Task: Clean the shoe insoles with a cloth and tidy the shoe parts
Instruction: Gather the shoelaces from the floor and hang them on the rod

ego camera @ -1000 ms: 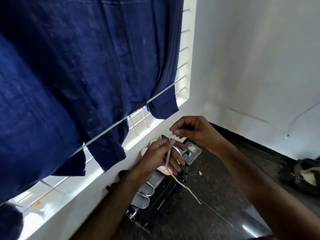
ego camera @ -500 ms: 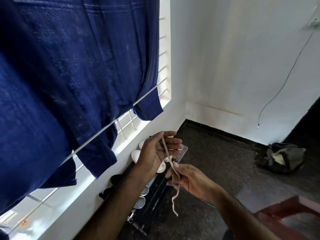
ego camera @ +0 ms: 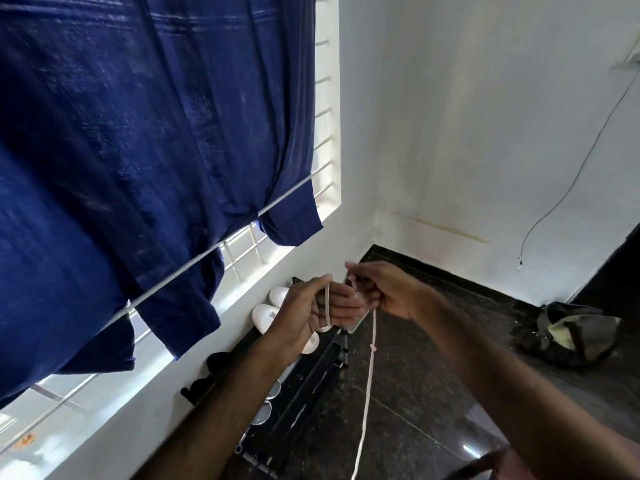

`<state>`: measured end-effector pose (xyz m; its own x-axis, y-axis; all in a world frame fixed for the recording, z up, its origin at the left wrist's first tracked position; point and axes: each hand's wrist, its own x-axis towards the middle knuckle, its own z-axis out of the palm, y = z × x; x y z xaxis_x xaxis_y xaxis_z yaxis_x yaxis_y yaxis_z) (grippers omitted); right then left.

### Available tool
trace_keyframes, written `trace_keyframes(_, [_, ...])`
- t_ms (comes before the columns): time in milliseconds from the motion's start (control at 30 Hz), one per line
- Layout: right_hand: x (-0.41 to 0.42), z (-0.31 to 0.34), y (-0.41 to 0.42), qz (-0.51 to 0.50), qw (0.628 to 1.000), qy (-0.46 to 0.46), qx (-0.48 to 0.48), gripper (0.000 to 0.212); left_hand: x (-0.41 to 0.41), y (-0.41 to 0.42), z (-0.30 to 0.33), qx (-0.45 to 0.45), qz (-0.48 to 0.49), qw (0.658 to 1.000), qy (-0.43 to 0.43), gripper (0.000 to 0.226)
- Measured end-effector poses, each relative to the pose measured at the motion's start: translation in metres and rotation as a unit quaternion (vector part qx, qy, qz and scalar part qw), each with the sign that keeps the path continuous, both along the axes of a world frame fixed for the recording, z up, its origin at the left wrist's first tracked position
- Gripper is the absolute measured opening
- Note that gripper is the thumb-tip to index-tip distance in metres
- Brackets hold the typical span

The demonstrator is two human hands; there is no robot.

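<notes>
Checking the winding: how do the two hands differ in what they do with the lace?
The left hand has the lace looped around its fingers; the right hand pinches the lace with curled fingers. The tail hangs below the right hand, not the left. Both hold the same lace.

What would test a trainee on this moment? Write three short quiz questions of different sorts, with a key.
1. True or false: the white shoelace lies loose on the floor, with no hand touching it.
2. Multiple choice: where does the lace's free end hang? A) over the blue curtain B) down below the right hand C) into the dark bag
3. Fill in: the lace is looped round the ___ hand.

Key
1. False: both hands hold it.
2. B: it drops from the right hand, with a knot partway down.
3. left
</notes>
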<state>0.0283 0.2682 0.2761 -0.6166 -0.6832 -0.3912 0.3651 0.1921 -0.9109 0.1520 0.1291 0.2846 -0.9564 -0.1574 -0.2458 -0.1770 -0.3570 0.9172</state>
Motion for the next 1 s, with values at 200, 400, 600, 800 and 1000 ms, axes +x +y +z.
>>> trace_keyframes(200, [-0.031,0.059,0.004,0.048,0.992,0.105,-0.045,0.029,-0.042,0.020,-0.006,-0.010,0.063,0.997,-0.053,0.042])
trace_keyframes(400, [-0.007,0.026,0.033,0.098,0.988,0.057,-0.105,0.035,-0.070,0.031,0.002,0.069,0.159,0.985,-0.005,0.038])
trace_keyframes(600, [-0.025,-0.048,0.063,0.138,0.990,-0.016,-0.022,0.031,-0.092,0.030,0.020,0.142,0.143,0.978,0.061,0.042])
trace_keyframes(800, [-0.105,-0.026,0.049,0.026,0.999,0.003,0.028,0.035,-0.112,0.043,0.019,0.029,0.054,0.998,0.019,0.043])
trace_keyframes(1000, [-0.151,0.055,0.028,0.035,0.992,0.111,-0.045,0.030,-0.144,0.045,0.000,-0.002,0.070,0.997,-0.016,0.042])
